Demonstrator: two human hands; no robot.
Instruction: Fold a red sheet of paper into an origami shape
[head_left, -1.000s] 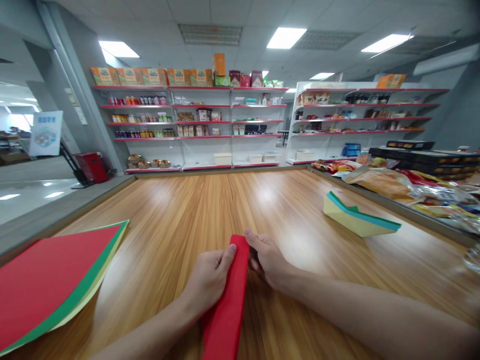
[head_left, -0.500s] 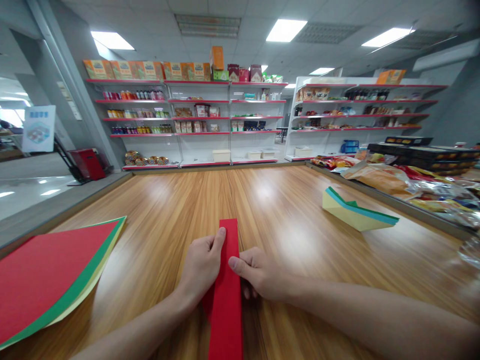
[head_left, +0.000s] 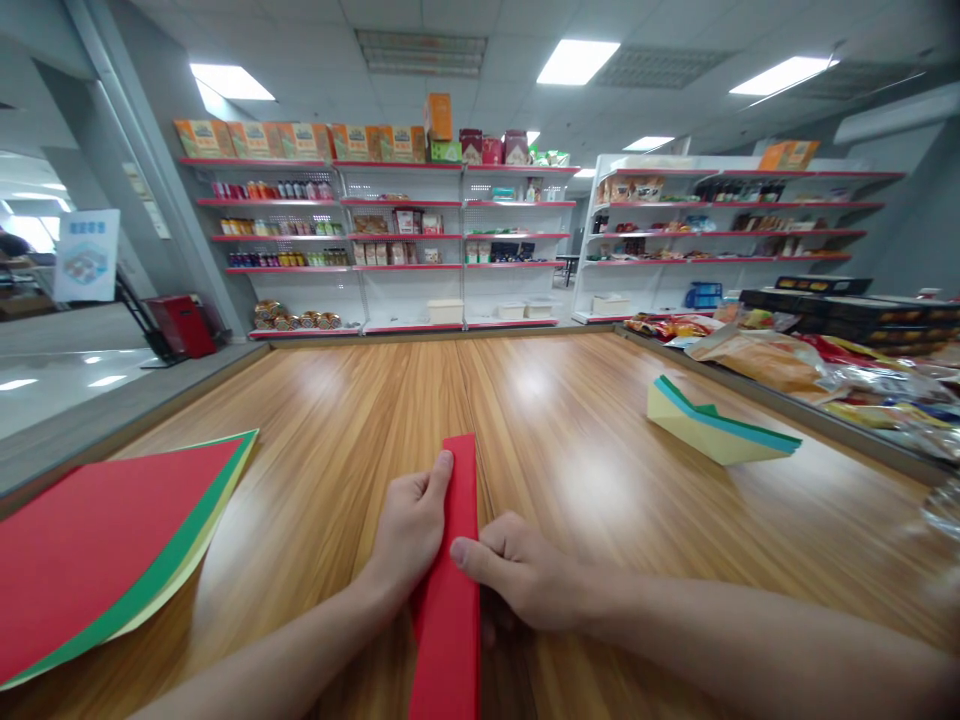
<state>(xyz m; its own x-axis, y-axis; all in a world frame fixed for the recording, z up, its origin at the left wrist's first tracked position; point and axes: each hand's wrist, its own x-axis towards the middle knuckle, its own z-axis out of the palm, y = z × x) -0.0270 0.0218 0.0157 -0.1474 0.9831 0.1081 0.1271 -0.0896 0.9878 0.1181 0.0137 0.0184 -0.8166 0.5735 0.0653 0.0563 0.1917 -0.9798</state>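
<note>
Folded red paper strip (head_left: 452, 630) ran between hands, over desk (head_left: 352, 425). Left hand (head_left: 411, 520) held its left edge near far end; right hand (head_left: 517, 573) pinched right edge, closer in. Uneven thumb pressure risked skewed crease; lower layer (head_left: 421, 607) jutting below left hand risked slipping.

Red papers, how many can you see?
2: a folded red strip held by the left hand and right hand, and a red sheet atop the paper stack at picture left. More may be hidden beneath.
</note>
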